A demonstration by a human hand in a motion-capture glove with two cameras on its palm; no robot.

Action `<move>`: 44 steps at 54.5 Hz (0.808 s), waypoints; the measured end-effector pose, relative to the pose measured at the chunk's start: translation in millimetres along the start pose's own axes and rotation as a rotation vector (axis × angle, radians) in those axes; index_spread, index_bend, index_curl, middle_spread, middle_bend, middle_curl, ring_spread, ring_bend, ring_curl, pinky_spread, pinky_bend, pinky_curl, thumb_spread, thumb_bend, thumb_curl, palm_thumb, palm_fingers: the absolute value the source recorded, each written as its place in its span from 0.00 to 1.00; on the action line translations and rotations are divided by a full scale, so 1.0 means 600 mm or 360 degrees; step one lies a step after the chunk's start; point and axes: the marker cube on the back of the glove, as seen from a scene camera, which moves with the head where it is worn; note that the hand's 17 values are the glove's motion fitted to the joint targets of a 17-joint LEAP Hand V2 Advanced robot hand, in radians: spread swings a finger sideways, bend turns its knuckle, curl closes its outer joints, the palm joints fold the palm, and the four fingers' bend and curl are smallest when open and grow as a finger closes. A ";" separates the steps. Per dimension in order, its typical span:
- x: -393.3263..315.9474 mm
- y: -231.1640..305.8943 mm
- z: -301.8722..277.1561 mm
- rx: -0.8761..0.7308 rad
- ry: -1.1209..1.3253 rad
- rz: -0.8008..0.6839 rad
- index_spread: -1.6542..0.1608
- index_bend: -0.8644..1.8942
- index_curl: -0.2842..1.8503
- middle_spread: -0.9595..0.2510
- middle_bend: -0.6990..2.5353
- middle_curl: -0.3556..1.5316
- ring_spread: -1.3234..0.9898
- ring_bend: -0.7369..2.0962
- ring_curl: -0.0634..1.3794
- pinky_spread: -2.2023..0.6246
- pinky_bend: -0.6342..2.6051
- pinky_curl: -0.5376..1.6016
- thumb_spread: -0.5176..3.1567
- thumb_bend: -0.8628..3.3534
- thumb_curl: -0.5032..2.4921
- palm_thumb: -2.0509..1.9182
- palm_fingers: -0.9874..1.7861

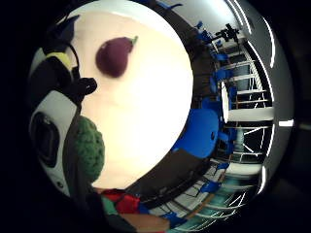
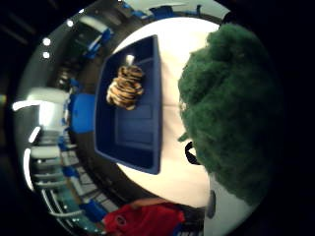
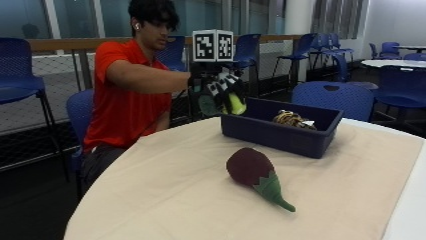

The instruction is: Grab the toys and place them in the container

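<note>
The gloved right hand (image 3: 218, 92) holds a green toy (image 3: 208, 105) beside the blue container (image 3: 266, 131).

Green toy (image 3: 212, 105) mostly hidden behind gloved hand (image 3: 219, 92) and fingers (image 3: 233, 82)

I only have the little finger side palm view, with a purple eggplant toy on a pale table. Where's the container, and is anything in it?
Observer: The outside view shows a blue container on the table, beyond the eggplant toy. A striped tiger toy already lies inside it.
Operator: What's the green fuzzy thing by the palm?
Observer: A green plush toy, gripped in the gloved right hand, raised near the container's end closest to the person.
Operator: Is the eggplant touching the container?
Observer: No, bare tablecloth lies between them.
</note>
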 end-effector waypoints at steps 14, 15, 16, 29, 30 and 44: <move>-0.167 -0.057 -0.053 0.0069 -0.0050 -0.0184 0.63 0.37 0.47 0.45 0.28 0.36 0.39 0.56 0.26 0.62 0.49 0.41 0.39 0.23 0.43 0.68 0.70; -0.178 -0.059 -0.055 0.0078 -0.0051 -0.0199 0.63 0.37 0.47 0.45 0.28 0.36 0.39 0.56 0.26 0.62 0.49 0.41 0.39 0.22 0.43 0.68 0.70; -0.190 -0.062 -0.058 0.0087 -0.0054 -0.0213 0.63 0.36 0.47 0.44 0.28 0.36 0.39 0.56 0.26 0.62 0.49 0.41 0.39 0.22 0.43 0.68 0.70; -0.312 -0.089 -0.060 0.0066 -0.0161 -0.0344 0.62 0.36 0.49 0.44 0.27 0.38 0.39 0.56 0.27 0.62 0.50 0.42 0.39 0.21 0.44 0.68 0.69; -0.316 -0.090 -0.056 0.0059 -0.0157 -0.0352 0.62 0.36 0.49 0.45 0.27 0.38 0.39 0.56 0.27 0.62 0.50 0.42 0.39 0.21 0.44 0.68 0.69; -0.271 -0.090 -0.024 -0.0141 -0.0387 -0.0379 0.68 0.30 0.40 0.63 0.25 0.34 0.51 0.46 0.24 0.71 0.61 0.47 0.44 0.18 0.37 0.57 0.25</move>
